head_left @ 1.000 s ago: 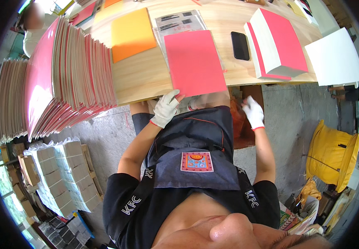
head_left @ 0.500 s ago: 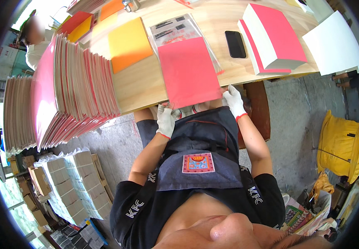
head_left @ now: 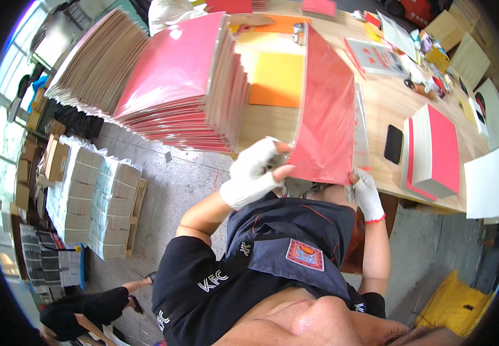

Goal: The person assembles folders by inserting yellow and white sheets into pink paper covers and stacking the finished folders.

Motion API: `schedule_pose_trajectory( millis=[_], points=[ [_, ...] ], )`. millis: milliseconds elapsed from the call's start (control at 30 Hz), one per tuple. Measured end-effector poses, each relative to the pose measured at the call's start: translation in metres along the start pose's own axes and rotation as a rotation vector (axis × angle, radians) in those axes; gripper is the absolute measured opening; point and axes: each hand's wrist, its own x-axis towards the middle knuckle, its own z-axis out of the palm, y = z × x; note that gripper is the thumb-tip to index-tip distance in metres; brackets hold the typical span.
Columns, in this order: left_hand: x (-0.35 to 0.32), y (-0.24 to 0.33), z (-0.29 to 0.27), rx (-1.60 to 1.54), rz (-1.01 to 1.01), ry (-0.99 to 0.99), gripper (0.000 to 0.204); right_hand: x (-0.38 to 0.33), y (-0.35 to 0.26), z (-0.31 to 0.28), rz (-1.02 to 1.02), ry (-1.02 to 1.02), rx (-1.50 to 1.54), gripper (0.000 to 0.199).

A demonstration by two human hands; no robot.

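Observation:
A red sheet with a glossy, film-like surface [head_left: 324, 109] is raised and tilted at the table's near edge. My left hand [head_left: 252, 173], in a white glove with bare fingertips, pinches its lower left edge. At the lower right corner my right hand [head_left: 367, 196], gloved alike, grips the sheet between thumb and fingers. Partly hidden behind the sheet lie a clear printed sleeve [head_left: 361, 132] and a yellow-orange sheet [head_left: 278, 78]. To the left of my left hand stands a tall pile of red sheets in clear film [head_left: 174, 57].
On the table [head_left: 382, 179] at right are a black phone [head_left: 393, 144] and thick red-covered paper blocks [head_left: 437, 150]. A co-worker's hand [head_left: 252, 20] rests at the far side. Wrapped paper stacks [head_left: 108, 202] stand on a pallet at left. Another person [head_left: 90, 305] is at lower left.
The view has swung left. The red sheet, lower and flatter before, is now lifted and tilted, with its glossy surface showing. My left hand has come up with its edge.

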Motion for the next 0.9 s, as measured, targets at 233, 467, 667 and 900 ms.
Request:
schedule_pose_trajectory(
  millis=[233,467,667,900],
  points=[
    [-0.016,0.026,-0.170,0.169,0.339,0.951,0.018,0.081,-0.159,0.186,-0.365,-0.444,-0.061,0.029],
    [-0.053,-0.049,-0.270,0.700,-0.046,0.719,0.040,0.118,-0.170,0.274,-0.208,-0.554,-0.229,0.024],
    [-0.036,-0.055,-0.181,0.714,0.686,1.119,0.045,0.113,-0.097,0.213,-0.176,-0.632,-0.154,0.023],
    [0.037,-0.106,-0.008,0.516,0.678,0.201,0.026,0.062,0.005,0.104,0.108,-0.438,-0.668,0.022]
  ],
)
